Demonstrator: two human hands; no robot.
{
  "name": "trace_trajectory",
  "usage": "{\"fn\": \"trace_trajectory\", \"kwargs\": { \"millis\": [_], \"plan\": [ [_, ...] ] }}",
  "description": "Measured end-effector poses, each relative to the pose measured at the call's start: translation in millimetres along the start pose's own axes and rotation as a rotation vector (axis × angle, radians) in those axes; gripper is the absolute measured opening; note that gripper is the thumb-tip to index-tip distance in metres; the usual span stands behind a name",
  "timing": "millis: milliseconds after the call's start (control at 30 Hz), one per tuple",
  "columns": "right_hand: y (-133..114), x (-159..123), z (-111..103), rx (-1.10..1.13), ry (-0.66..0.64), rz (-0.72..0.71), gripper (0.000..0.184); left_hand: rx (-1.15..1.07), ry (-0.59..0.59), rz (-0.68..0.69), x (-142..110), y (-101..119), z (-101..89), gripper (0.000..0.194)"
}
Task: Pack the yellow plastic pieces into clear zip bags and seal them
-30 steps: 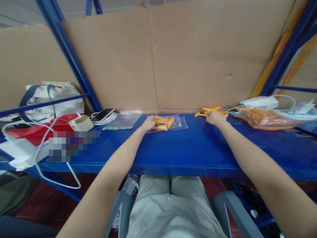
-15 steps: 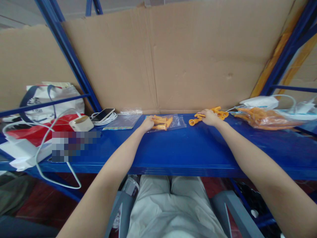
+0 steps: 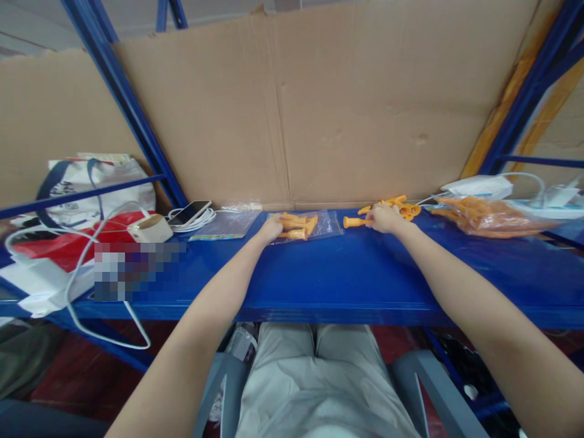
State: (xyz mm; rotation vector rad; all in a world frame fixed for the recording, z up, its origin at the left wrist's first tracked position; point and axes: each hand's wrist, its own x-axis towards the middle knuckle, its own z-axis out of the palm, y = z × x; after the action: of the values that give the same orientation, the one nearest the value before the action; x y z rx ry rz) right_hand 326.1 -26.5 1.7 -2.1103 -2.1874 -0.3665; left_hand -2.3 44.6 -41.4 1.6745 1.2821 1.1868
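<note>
My left hand (image 3: 272, 229) rests on the left edge of a small clear plastic bag (image 3: 326, 224) that lies flat on the blue shelf (image 3: 347, 274); its fingers are curled on the bag. Several orange plastic pieces (image 3: 296, 225) lie inside that bag. My right hand (image 3: 383, 218) is closed round one orange plastic piece (image 3: 353, 222), whose round end points left toward the bag's mouth. Behind that hand a few more loose orange pieces (image 3: 404, 208) lie on the shelf.
A big clear bag of orange pieces (image 3: 483, 216) sits at the right with a white mask (image 3: 474, 186) behind it. To the left lie empty clear bags (image 3: 227, 222), a phone (image 3: 189, 211) on white cable, a small white box (image 3: 149, 227), and a tote bag (image 3: 82, 182). Cardboard (image 3: 292, 109) backs the shelf.
My right hand picked an orange piece from the loose pile and carried it left toward the small bag. My left hand stayed on the bag.
</note>
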Motion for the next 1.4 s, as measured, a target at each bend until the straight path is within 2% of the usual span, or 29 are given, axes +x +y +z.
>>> {"fn": "trace_trajectory", "kwargs": {
  "millis": [200,433,567,700,867,1100,1400],
  "plan": [
    [-4.4,4.9,-1.0,0.104,0.128,-0.117,0.025,0.077,0.026,-0.046,-5.2,9.4,0.7,0.029],
    [-20.5,10.5,7.3,0.364,0.171,-0.314,0.015,-0.001,-0.017,-0.061,-8.9,14.8,7.7,0.029],
    [-20.6,13.0,9.1,0.553,0.175,-0.379,0.01,0.007,-0.035,-0.041,-11.6,19.6,9.5,0.027],
    [-16.6,12.3,8.6,0.743,0.142,-0.357,0.006,-0.009,-0.053,-0.055,-15.5,26.5,10.4,0.025],
    [-24.3,9.3,10.0,0.851,0.121,-0.321,0.002,-0.07,-0.085,-0.064,-17.2,28.6,13.2,0.02],
    [-33.2,3.6,10.5,0.996,-0.03,-0.183,0.017,-0.194,-0.166,-0.095,-22.1,29.7,16.1,0.017],
    [-46.5,-1.0,13.1,1.09,-0.048,-0.212,0.028,-0.267,-0.246,-0.047,-23.7,29.5,27.1,0.017]
  ]
}}
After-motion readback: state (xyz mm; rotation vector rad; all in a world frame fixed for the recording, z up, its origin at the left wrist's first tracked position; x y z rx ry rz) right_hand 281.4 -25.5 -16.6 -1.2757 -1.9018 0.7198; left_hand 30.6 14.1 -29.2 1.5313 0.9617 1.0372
